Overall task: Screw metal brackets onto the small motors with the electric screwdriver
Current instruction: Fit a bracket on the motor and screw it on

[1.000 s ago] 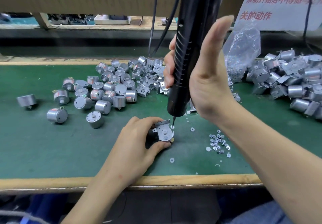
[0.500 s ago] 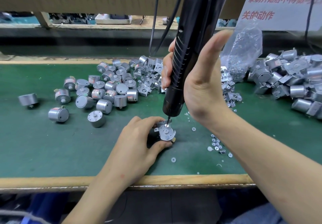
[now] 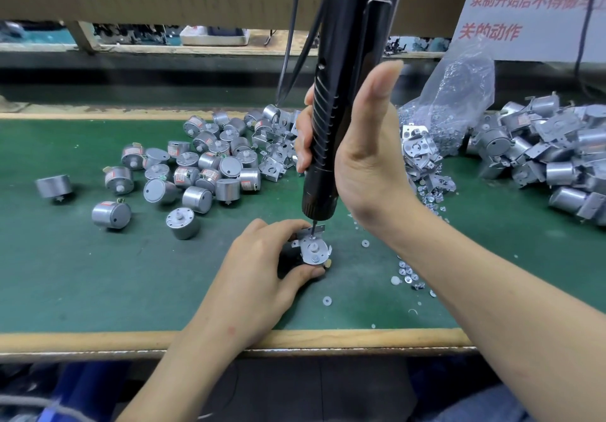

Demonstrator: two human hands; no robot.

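Observation:
My left hand (image 3: pixel 262 267) grips a small silver motor on the green mat, and a metal bracket (image 3: pixel 312 247) lies on the motor's top face. My right hand (image 3: pixel 360 156) holds the black electric screwdriver (image 3: pixel 331 120) almost upright, fingers wrapped round its barrel and thumb pointing up. The screwdriver's bit touches the far edge of the bracket. A screw head shows on the bracket's near side. Most of the motor body is hidden behind my left fingers.
A heap of bare motors (image 3: pixel 196 172) lies at mid-left, with loose brackets (image 3: pixel 275 156) behind the screwdriver. Assembled motors (image 3: pixel 551 152) pile up at the right. A clear bag of small parts (image 3: pixel 452 106), scattered screws and washers (image 3: pixel 410 277) lie right of the work. The mat (image 3: pixel 82 274) ends at a wooden edge (image 3: pixel 98 339).
The screwdriver tip has shifted from the bracket's right side to its far edge and come down onto it. My left hand keeps the motor in place.

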